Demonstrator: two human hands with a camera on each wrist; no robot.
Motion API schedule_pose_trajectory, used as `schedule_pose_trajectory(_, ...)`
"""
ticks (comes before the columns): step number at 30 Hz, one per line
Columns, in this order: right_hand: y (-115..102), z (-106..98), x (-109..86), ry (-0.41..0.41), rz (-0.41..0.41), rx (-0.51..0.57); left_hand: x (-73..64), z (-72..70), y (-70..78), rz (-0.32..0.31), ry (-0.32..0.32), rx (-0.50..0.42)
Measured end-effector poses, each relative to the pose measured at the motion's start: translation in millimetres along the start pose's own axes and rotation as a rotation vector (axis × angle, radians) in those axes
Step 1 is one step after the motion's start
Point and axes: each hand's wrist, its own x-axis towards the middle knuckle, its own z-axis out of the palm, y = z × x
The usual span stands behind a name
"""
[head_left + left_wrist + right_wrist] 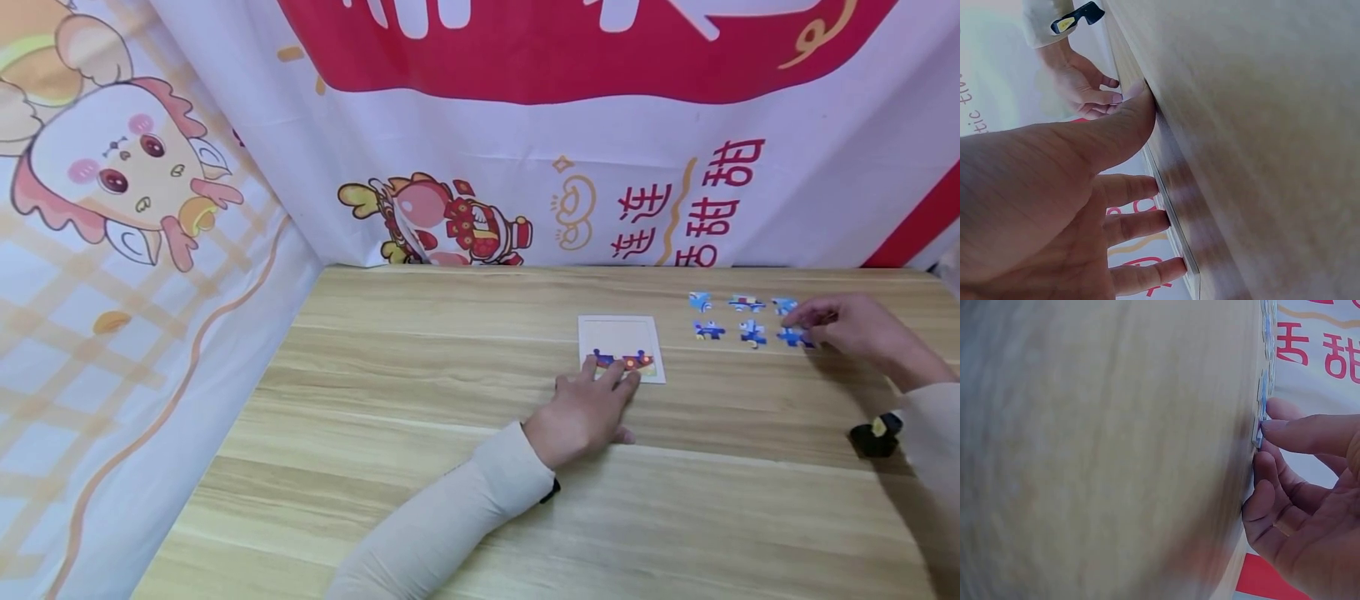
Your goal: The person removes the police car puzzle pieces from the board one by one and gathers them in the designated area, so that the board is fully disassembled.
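A square puzzle tray [618, 333] with a white border lies on the table; joined pieces [647, 360] with red and dark blue print fill its near part. My left hand [585, 412] rests on that near part with straight, spread fingers; in the left wrist view its fingertips touch the tray's edge [1179, 231]. Farther right, loose jigsaw pieces lie in two rows. My right hand [862, 329] is at the near-right blue puzzle piece [793, 337], pinching its edge between thumb and finger. In the right wrist view its other fingers [1260, 503] are curled beside the table.
Other loose pieces include a light blue one [700, 302] and a blue-and-white one [752, 332]. A printed cloth [465, 125] hangs behind the wooden table [420, 350], and another covers the left side. A black wrist device [875, 436] sits at the right sleeve.
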Motion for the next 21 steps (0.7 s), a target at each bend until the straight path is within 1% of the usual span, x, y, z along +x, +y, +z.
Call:
schedule_pose_trajectory(9,3,0,0.5,0.001,-0.012,-0.012,-0.3,0.1,0.2,0.005,-0.001,-0.014)
schedule_pose_trajectory(14,0,0,-0.9,0.006,-0.006,-0.023,-1.6,1.3,0.1,0.008,0.003,-0.010)
schedule_pose_trajectory(17,-9,-1,-3.9,0.009,-0.030,-0.049,-1.9,1.9,-0.3,0.013,-0.001,-0.017)
schedule_pose_trajectory(21,-33,0,-8.0,0.019,-0.111,-0.090,-2.4,0.9,-0.7,0.016,-0.005,-0.023)
